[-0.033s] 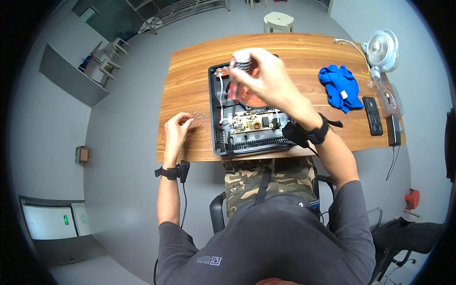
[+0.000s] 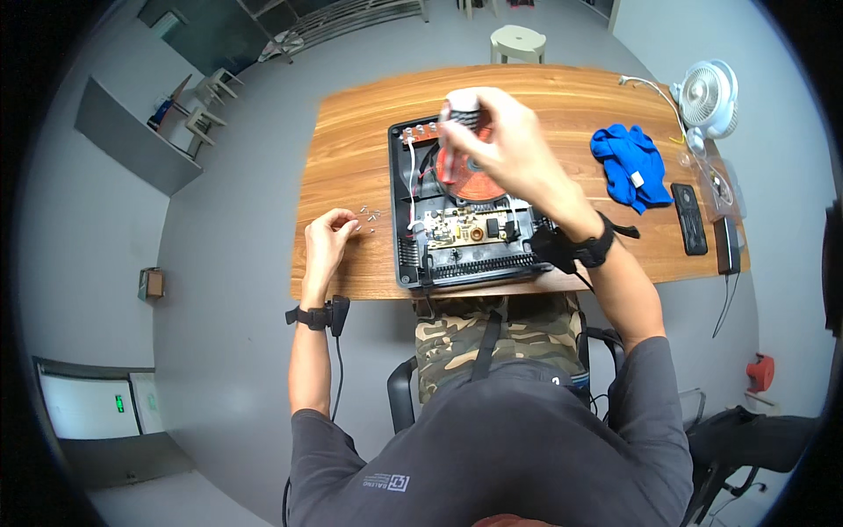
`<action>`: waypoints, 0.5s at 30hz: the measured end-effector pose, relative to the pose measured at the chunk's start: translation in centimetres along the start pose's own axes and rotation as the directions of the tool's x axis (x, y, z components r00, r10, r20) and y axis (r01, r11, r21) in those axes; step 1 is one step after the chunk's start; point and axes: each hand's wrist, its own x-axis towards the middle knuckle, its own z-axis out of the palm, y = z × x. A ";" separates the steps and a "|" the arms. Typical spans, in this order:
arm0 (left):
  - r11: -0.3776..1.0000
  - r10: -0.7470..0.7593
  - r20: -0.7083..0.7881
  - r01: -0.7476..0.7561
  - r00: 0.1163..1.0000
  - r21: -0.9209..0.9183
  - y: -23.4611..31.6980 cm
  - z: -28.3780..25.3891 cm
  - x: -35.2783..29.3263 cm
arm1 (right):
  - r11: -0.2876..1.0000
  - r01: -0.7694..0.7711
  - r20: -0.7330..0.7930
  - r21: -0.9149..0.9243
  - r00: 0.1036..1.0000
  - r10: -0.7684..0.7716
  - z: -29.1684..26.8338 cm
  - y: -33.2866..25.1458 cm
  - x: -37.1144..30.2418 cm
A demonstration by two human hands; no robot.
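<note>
My right hand is wrapped round the thick red, white and black handle of a screwdriver, blurred by motion. It is over an opened induction cooker, whose black housing lies on the table near me. Inside are a round orange-red coil, partly hidden by the hand, and a circuit board with a white wire beside it. Left of the housing, my left hand rests on the tabletop, thumb and fingertips pinched together. Whether something is between them is too small to tell. Several small screws lie by its fingertips.
On the right of the wooden table are a blue cloth, a black remote-like object, a black adapter, a clear container and a white fan. Beyond the far edge stands a pale stool.
My right hand has lifted the screwdriver away from the circuit board and moved slightly right, exposing more of the coil's left side. My left hand stays by the screws.
</note>
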 end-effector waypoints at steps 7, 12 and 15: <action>0.990 0.085 0.012 -0.086 0.996 0.115 -3.1 1.7 2.3 | 0.913 -0.155 -0.161 -0.378 0.982 0.100 -6.8 1.7 -0.4; 0.986 0.070 0.040 -0.076 0.997 0.146 -3.5 2.5 2.8 | 0.785 -0.235 -0.158 -0.574 0.972 0.175 -10.9 4.5 -2.3; 0.976 0.039 0.042 -0.047 0.998 0.214 -3.3 2.5 2.7 | 0.698 -0.299 -0.144 -0.651 0.951 0.274 -12.6 7.4 -4.0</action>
